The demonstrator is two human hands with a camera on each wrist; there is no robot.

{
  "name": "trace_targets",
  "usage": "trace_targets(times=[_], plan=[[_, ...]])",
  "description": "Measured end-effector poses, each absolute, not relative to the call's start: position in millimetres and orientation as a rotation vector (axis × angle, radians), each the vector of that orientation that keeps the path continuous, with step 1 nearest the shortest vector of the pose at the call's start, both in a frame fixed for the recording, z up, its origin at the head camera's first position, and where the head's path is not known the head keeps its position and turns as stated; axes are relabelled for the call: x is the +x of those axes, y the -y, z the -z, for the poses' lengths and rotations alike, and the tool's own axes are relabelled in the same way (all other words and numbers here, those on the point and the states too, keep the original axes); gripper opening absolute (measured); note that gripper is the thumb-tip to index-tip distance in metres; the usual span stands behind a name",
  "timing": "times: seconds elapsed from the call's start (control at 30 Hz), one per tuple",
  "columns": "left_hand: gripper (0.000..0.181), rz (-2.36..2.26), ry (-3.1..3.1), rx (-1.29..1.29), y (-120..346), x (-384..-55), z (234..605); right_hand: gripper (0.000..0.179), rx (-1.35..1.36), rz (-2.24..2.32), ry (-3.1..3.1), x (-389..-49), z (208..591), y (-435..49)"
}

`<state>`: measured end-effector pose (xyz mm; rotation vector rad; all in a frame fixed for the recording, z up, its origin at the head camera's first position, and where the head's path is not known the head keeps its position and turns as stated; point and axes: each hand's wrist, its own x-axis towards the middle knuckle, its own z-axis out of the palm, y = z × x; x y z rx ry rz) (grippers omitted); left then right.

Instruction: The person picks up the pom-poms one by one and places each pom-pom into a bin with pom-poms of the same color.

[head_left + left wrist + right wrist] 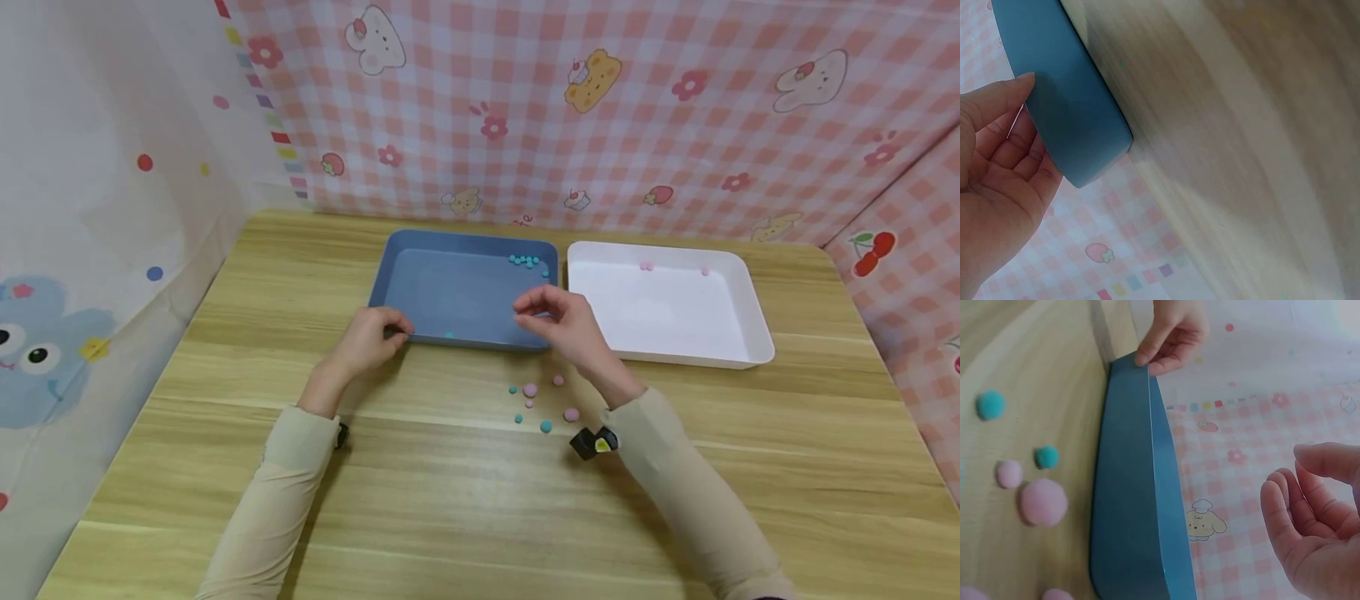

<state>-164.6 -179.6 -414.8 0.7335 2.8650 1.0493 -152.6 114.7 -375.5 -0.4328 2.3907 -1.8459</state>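
My left hand pinches the front rim of the blue tray near its left corner. In the left wrist view the thumb lies against the tray's outer wall, with the other fingers behind the rim. Over the tray's right part hovers my right hand, its fingers loosely bent. The right wrist view shows a gap between its thumb and fingers, with nothing held. Several teal pom-poms lie in the tray's back right corner, and another teal pom-pom is by its front wall.
To the right stands a white tray with a few small pink pom-poms near its back wall. On the wooden table before the trays lie loose pink pom-poms and teal pom-poms. A checked cloth hangs behind.
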Motion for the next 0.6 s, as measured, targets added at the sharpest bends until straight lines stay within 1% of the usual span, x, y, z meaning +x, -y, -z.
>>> trace_targets(times=[0.43, 0.6], plan=[[0.01, -1.036, -2.862, 0.713, 179, -164, 413, 0.018, -0.423, 1.764, -2.285, -122, 390, -134], [0.01, -1.037, -2.868, 0.713, 179, -164, 413, 0.016, -0.432, 1.726, -2.297, -111, 396, -141]])
